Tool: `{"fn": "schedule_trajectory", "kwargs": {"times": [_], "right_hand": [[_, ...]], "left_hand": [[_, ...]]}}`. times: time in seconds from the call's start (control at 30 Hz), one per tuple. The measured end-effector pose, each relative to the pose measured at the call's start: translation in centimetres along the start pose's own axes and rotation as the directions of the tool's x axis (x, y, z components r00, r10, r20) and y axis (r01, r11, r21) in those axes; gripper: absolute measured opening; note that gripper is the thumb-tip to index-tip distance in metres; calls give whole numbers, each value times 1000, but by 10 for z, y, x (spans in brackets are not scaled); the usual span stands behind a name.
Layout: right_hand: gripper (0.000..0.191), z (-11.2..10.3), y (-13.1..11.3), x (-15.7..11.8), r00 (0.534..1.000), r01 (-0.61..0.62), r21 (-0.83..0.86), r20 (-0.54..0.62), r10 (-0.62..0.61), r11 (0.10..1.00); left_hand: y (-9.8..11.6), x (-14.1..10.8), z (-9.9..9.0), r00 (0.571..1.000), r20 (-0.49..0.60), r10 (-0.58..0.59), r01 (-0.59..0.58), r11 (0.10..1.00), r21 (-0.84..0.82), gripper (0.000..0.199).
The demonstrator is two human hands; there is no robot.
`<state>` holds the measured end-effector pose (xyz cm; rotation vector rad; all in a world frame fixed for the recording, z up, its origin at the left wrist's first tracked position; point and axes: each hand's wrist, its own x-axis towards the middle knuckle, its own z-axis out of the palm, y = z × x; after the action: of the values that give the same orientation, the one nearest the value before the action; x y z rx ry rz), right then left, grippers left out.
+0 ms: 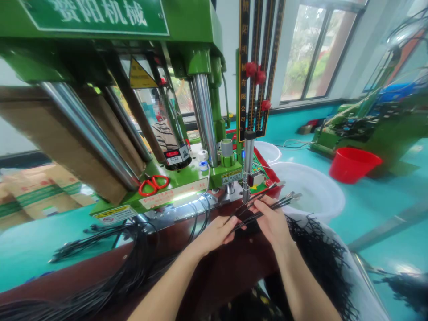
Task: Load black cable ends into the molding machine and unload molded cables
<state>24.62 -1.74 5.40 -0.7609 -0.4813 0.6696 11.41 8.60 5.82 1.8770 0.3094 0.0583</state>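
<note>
A small bunch of black cables (284, 201) with metal plug ends passes through both my hands, in front of the green machine (214, 171). My left hand (219, 232) is closed round the bunch on the left. Thumb and fingers of my right hand (270, 218) grip it closer to the plug ends, which point up and to the right. One cable lies slightly apart above the rest. Beneath my hands is the dark red-brown bench (230, 258). A pile of long black cables (133, 258) lies on the bench to the left, its plug ends hanging past the far edge.
Orange-handled scissors (154, 185) rest on the machine's green bed. A tangle of short black pieces (321, 258) fills a pale container at my right. Behind it are a white tub (334, 196) and a red bucket (354, 165). A person in stripes (164, 136) is visible behind the machine.
</note>
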Motion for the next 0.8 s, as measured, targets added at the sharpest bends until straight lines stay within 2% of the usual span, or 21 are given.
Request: {"fn": "schedule_trajectory", "kwargs": {"times": [0.17, 0.23, 0.3, 0.37, 0.43, 0.5, 0.57, 0.67, 0.73, 0.8], "right_hand": [[8, -4, 4, 3, 971, 91, 162, -235, -51, 983], [11, -5, 3, 4, 955, 105, 201, -293, -42, 974], [12, -6, 1, 4, 951, 115, 191, -305, -53, 975], [9, -6, -2, 1, 971, 107, 173, -230, -65, 979], [11, -9, -5, -8, 996, 55, 137, -77, -45, 989], [12, -17, -6, -24, 998, -28, 24, 59, 27, 999], [11, -31, -6, -47, 992, -76, -143, 93, 90, 987], [21, -57, 1, -87, 994, -87, -354, 28, 104, 931], [20, -72, 9, -109, 992, -126, -397, -61, 111, 909], [19, -80, 16, -122, 978, -185, -338, -155, 139, 923]], "left_hand": [[5, -2, -4, 999, -34, 35, -31, 994, 104, 53], [5, -2, -5, 999, -13, 34, -32, 991, 130, 51], [4, 0, -5, 999, 10, 33, -34, 988, 150, 47], [0, 2, -1, 1000, 15, 22, -24, 985, 170, 46], [-6, 3, 8, 1000, 20, 6, -10, 976, 218, 47], [-15, 0, 21, 999, 43, 10, -24, 932, 362, 46], [-23, -6, 37, 996, 71, 59, -89, 804, 587, 41], [-33, -13, 58, 982, 25, 185, -117, 507, 854, 24], [-37, -13, 66, 967, -13, 255, -79, 351, 933, 23], [-39, -9, 69, 959, -16, 283, -62, 262, 963, 24]]}}
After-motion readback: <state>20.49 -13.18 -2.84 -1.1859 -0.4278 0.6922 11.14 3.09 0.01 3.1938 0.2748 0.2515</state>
